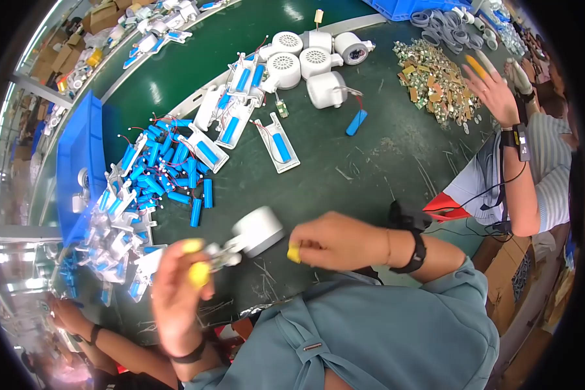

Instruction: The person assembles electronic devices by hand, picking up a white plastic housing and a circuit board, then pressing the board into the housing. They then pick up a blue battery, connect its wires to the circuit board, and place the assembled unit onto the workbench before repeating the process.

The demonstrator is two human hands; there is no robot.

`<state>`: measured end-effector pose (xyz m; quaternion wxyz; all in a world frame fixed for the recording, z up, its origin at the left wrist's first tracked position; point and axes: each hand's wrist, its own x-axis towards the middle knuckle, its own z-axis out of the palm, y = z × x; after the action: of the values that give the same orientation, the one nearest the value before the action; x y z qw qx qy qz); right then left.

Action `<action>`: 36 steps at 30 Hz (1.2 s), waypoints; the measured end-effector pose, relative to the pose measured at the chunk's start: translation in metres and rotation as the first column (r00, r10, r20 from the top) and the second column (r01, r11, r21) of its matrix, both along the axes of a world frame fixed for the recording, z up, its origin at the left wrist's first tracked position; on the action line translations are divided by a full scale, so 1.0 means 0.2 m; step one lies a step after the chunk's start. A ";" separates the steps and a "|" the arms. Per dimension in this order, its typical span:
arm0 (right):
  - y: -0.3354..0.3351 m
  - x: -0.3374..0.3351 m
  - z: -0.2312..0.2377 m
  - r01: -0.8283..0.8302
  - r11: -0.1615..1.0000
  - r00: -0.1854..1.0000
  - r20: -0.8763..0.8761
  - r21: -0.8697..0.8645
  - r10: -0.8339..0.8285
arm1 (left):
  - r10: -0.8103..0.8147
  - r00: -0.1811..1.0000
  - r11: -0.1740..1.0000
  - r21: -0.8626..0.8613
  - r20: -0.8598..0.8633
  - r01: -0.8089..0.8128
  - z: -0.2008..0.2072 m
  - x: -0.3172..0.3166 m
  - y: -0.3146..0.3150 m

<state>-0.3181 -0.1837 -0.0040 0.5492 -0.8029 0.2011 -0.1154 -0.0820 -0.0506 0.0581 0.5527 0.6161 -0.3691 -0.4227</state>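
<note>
the left hand (175, 286), with yellow caps on its fingertips, is closed around the small white bracket end of a white fan housing (257, 233), holding it up just above the near part of the green table (383, 156). the right hand (338, 242) sits just right of the housing, its fingers curled together with one yellow-capped fingertip showing; whether it pinches some small part there cannot be told. judging by how things lie, the work looks part done: five or so white round fan housings (309, 62) stand grouped at the far middle, several white trays each with a blue battery cell (276, 148) lie between them and the near left, and a big heap of loose blue cells (166, 175) with red wires waits at left beside a blue bin (78, 156). one lone blue cell (356, 122) lies apart toward the right. a pile of small brass-coloured parts (435, 81) sits at far right, where another person's hand (494, 91) hovers over it.
</note>
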 end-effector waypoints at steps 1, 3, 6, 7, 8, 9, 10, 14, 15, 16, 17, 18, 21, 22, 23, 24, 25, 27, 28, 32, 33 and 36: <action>-0.06 -0.01 0.02 0.024 0.994 0.999 -0.038 -0.111 -0.029 | 0.068 0.995 0.997 -0.037 0.067 -0.066 0.05 0.04 0.03; -0.20 -0.01 0.05 0.159 0.963 0.986 -0.014 -0.218 -0.166 | 0.212 0.919 0.977 -0.076 0.333 -0.198 0.14 0.20 0.13; -0.47 0.12 0.02 0.395 0.919 0.918 -0.045 -0.008 -0.394 | 0.442 0.596 0.873 -0.168 0.670 -0.458 0.23 0.64 0.44; -0.55 0.16 -0.04 0.479 0.877 0.875 -0.067 -0.020 -0.479 | 0.423 0.368 0.841 -0.208 0.828 -0.500 0.21 0.85 0.52; -0.61 0.20 -0.09 0.555 0.819 0.824 -0.040 -0.144 -0.565 | 0.466 0.313 0.800 -0.243 0.827 -0.549 0.21 0.97 0.57; -0.66 0.23 -0.13 0.620 0.739 0.766 -0.002 -0.262 -0.643 | 0.505 0.255 0.755 -0.279 0.824 -0.594 0.19 1.08 0.62; -0.71 0.28 -0.14 0.586 0.698 0.756 -0.031 -0.412 -0.654 | 0.484 0.214 0.726 -0.253 0.849 -0.639 0.21 1.18 0.69; -0.83 0.36 -0.20 0.601 0.697 0.725 -0.100 -0.391 -0.682 | 0.258 -0.217 0.752 -0.337 0.941 -0.567 -0.03 2.01 1.18; -0.85 0.38 -0.19 0.593 0.707 0.739 -0.089 -0.384 -0.668 | 0.256 -0.234 0.740 -0.346 0.938 -0.576 -0.03 2.22 1.35; -0.86 0.42 -0.20 0.586 0.718 0.757 -0.063 -0.374 -0.650 | 0.029 -0.397 0.762 -0.277 0.918 -0.585 0.02 2.38 1.55; -0.86 0.45 -0.20 0.583 0.725 0.768 -0.041 -0.367 -0.639 | -0.199 -0.522 0.770 -0.197 0.830 -0.606 0.07 2.42 1.67; -0.88 0.38 -0.20 0.600 0.741 0.732 -0.168 -0.301 -0.661 | -0.132 -0.798 0.919 -0.230 0.589 -0.321 -0.05 2.34 1.34; -0.86 0.33 -0.17 0.540 0.766 0.749 -0.217 -0.348 -0.626 | -0.459 -0.268 0.428 -0.053 0.847 -0.902 -0.10 1.65 0.74; -0.85 0.32 -0.18 0.538 0.767 0.748 -0.222 -0.350 -0.626 | -0.258 -0.281 0.491 -0.125 0.924 -0.862 -0.05 1.38 0.51; -0.83 0.33 -0.16 0.558 0.783 0.770 -0.180 -0.276 -0.612 | -0.089 -0.452 0.706 -0.264 0.888 -0.657 -0.10 1.41 0.52; -0.82 0.31 -0.18 0.588 0.781 0.768 -0.158 -0.210 -0.621 | 0.059 -0.163 0.672 -0.160 0.985 -0.723 -0.07 1.08 0.22; -0.79 0.30 -0.18 0.579 0.787 0.774 -0.161 -0.211 -0.613 | 0.219 0.325 0.711 0.077 0.920 -0.699 -0.05 0.83 0.01; -0.72 0.27 -0.13 0.643 0.762 0.765 -0.116 0.078 -0.634 | 0.095 0.307 0.993 -0.069 0.947 -0.092 -0.18 0.42 -0.29; -0.69 0.26 -0.12 0.644 0.752 0.765 -0.112 0.140 -0.634 | -0.008 0.089 0.975 -0.012 0.996 0.224 -0.15 0.22 -0.41; -0.59 0.23 -0.09 0.589 0.773 0.807 -0.125 0.235 -0.577 | -0.206 0.164 0.849 0.093 0.965 0.520 -0.31 -0.15 -0.61; -0.56 0.21 -0.08 0.580 0.782 0.814 -0.130 0.229 -0.566 | -0.196 0.152 0.848 0.090 0.969 0.522 -0.35 -0.18 -0.62; -0.48 0.14 -0.10 0.554 0.764 0.826 -0.105 0.330 -0.554 | -0.268 0.230 0.840 0.110 0.935 0.532 -0.32 -0.20 -0.55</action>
<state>-0.2895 -0.2801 -0.0246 0.6228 -0.5982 0.4464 -0.2344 -0.1216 -0.1598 -0.0060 0.1833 0.5567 -0.8063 -0.0797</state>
